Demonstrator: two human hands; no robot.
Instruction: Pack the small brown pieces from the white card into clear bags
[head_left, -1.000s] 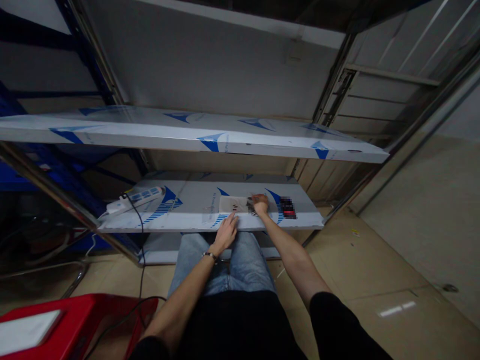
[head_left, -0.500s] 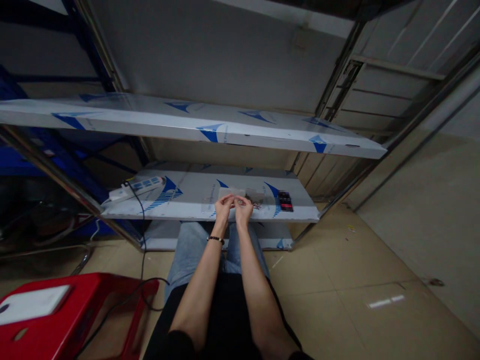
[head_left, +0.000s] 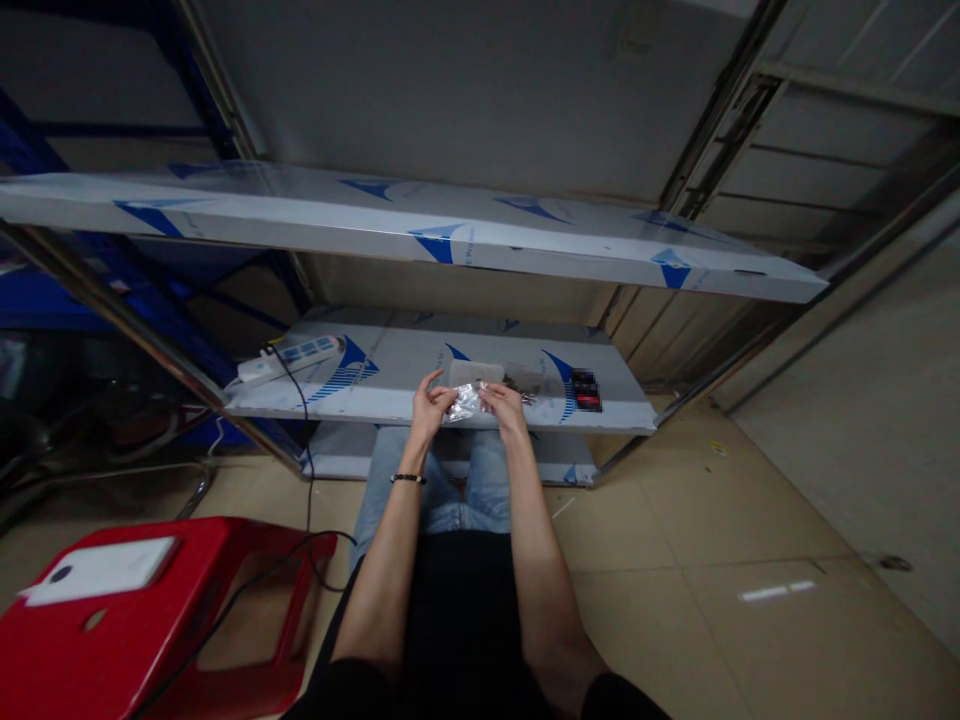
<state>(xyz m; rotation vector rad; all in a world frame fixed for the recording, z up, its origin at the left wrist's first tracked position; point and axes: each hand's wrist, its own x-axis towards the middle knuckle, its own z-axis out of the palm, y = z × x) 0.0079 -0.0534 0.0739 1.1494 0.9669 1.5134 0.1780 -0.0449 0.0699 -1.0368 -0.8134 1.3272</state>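
Between my two hands a small clear plastic bag (head_left: pixel 466 402) is stretched out, shiny and crinkled, over the front edge of the middle shelf (head_left: pixel 405 390). My left hand (head_left: pixel 430 408) pinches its left side, with the index finger raised. At the other side, the fingers of my right hand (head_left: pixel 508 408) are closed on the bag. Just behind it lies a pale, flat rectangular piece (head_left: pixel 478 371). Some small dark and coppery parts (head_left: pixel 527 396), perhaps in clear plastic, are by my right hand; their kind is too small to tell.
A white power strip (head_left: pixel 292 358) with a black cable lies on the shelf's left. A dark, pixelated item (head_left: pixel 586 390) lies right. The upper shelf (head_left: pixel 360 225) overhangs behind my hands. A red stool (head_left: pixel 217 560) carries a white flat device (head_left: pixel 105 571) at lower left.
My hands were close together at the fingertips; they have moved apart, and the plastic bag now shows spread between them. The camera view has shifted slightly.
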